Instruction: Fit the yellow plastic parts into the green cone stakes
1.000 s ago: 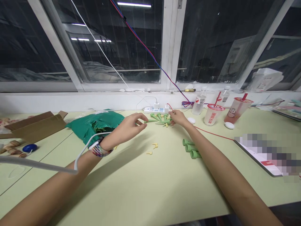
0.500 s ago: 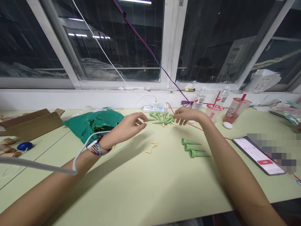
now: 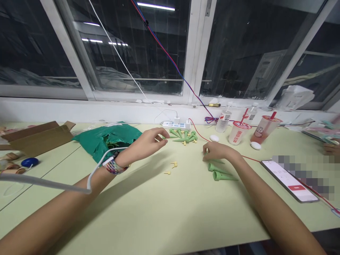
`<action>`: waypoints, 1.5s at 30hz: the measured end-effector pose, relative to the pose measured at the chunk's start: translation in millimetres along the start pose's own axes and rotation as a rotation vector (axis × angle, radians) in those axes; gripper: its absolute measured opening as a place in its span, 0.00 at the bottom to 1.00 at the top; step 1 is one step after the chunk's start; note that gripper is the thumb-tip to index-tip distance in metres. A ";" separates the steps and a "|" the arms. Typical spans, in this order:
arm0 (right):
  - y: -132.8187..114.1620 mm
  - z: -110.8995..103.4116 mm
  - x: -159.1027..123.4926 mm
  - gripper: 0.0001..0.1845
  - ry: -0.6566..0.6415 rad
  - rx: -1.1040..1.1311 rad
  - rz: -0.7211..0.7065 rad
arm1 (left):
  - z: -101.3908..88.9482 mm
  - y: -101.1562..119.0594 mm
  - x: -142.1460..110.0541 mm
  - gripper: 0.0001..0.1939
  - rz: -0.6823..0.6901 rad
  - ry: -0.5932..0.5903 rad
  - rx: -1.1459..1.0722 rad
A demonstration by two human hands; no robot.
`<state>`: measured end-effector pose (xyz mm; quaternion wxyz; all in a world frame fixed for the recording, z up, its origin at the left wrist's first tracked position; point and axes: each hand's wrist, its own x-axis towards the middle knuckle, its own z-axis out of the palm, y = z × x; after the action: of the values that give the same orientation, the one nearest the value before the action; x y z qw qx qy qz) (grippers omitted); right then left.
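From the head camera, the person's left hand (image 3: 148, 141) hung in the air with its fingers loosely curled, pinching nothing, just short of a heap of green plastic spikes (image 3: 183, 136) mixed with small yellow pieces (image 3: 184, 143). The spikes were slim, matt, tapered cones with wider collars at one end, and they lay crossed over one another on the pale green table (image 3: 159, 216), just in front of a white power strip (image 3: 174, 124). The right hand (image 3: 217, 151) was bent downward with its fingers close together, the fingertips (image 3: 205, 157) at a separate green spike (image 3: 216, 161) that lay partly hidden beneath it; whether they gripped it could not be told. Two more spikes (image 3: 220, 171) lay just below, side by side and apart from the heap. Two loose yellow pieces (image 3: 174, 164) sat between the hands. A torn green plastic bag (image 3: 111, 138) lay left of the heap, a phone (image 3: 289, 180) lay to the right, and another person's hand (image 3: 330, 149) showed at the far right edge.
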<state>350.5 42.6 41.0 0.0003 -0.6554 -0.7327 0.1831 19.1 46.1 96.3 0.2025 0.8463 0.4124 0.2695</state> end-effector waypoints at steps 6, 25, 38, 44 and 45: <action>-38.0 -16.8 -8.4 0.16 0.253 0.346 -0.265 | -1.9 -0.3 1.5 0.12 0.024 0.012 -0.071; -171.3 22.5 21.5 0.10 0.410 1.343 -0.419 | -34.9 6.5 1.5 0.17 0.082 0.369 -0.268; -215.0 90.3 62.4 0.23 0.330 -0.094 -0.779 | -45.2 0.3 6.8 0.19 0.091 0.529 -0.449; -207.2 90.6 61.5 0.14 0.394 -0.185 -0.713 | -44.8 -1.3 7.0 0.19 0.092 0.505 -0.440; -205.4 89.7 61.6 0.14 0.405 -0.198 -0.698 | -44.3 -1.6 6.8 0.18 0.097 0.491 -0.434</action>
<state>122.9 62.6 -2.2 0.1435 -0.3872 -0.9102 -0.0321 -6.0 57.9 131.6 0.2595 0.7117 0.3413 0.5565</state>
